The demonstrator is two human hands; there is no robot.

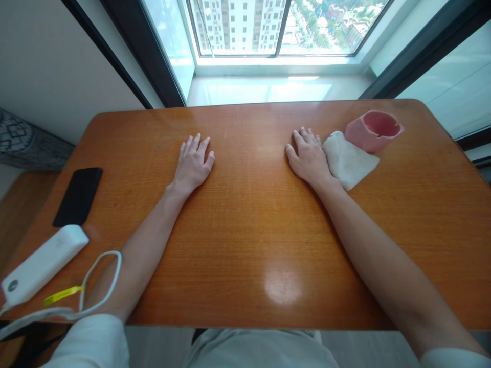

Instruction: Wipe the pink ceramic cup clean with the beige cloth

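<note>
My left hand (pixel 193 162) lies palm down on the wooden table (pixel 238 214), left of the middle, fingers spread and nothing held. To the right of the middle, my right hand (pixel 307 155) also rests palm down with its fingers apart. A folded whitish cloth (pixel 349 161) lies right beside my right hand, along its outer edge; whether the two touch is hard to tell. Behind the cloth stands a pink, angular open container (pixel 368 132), close to the cloth's upper edge.
A black phone (pixel 79 197) and a white power strip (pixel 46 263) lie at the table's left side. A white cable (pixel 117 273) with a yellow tag (pixel 63 295) loops over my left forearm. Beyond the far edge is a window (pixel 276 66).
</note>
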